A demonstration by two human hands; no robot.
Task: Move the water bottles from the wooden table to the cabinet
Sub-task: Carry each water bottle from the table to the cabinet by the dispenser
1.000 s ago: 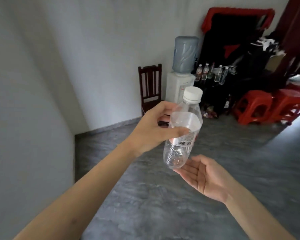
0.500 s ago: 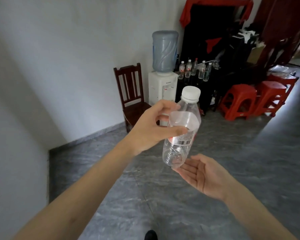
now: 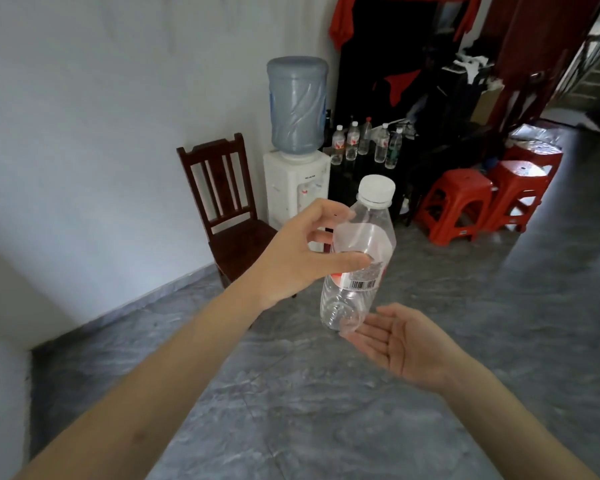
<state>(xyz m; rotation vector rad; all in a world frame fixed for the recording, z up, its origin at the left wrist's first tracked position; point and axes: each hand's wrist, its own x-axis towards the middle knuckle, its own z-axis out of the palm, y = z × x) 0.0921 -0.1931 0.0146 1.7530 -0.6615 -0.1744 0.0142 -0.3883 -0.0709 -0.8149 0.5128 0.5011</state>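
My left hand (image 3: 302, 258) grips a clear plastic water bottle (image 3: 359, 251) with a white cap and a red-and-white label, holding it tilted in mid-air in front of me. My right hand (image 3: 406, 344) lies palm up with relaxed fingers just below the bottle's base, its fingertips at or very near the bottom. Several more water bottles (image 3: 366, 142) stand in a row on a dark cabinet (image 3: 357, 178) against the far wall. The wooden table is out of view.
A white water dispenser (image 3: 295, 188) with a blue jug stands left of the cabinet, and a dark wooden chair (image 3: 222, 209) left of that. Red plastic stools (image 3: 454, 206) sit on the grey floor to the right. A doorway opens at far right.
The view has swung left and drawn closer to the dispenser, chair and cabinet. Both hands and the bottle keep the same pose relative to each other.
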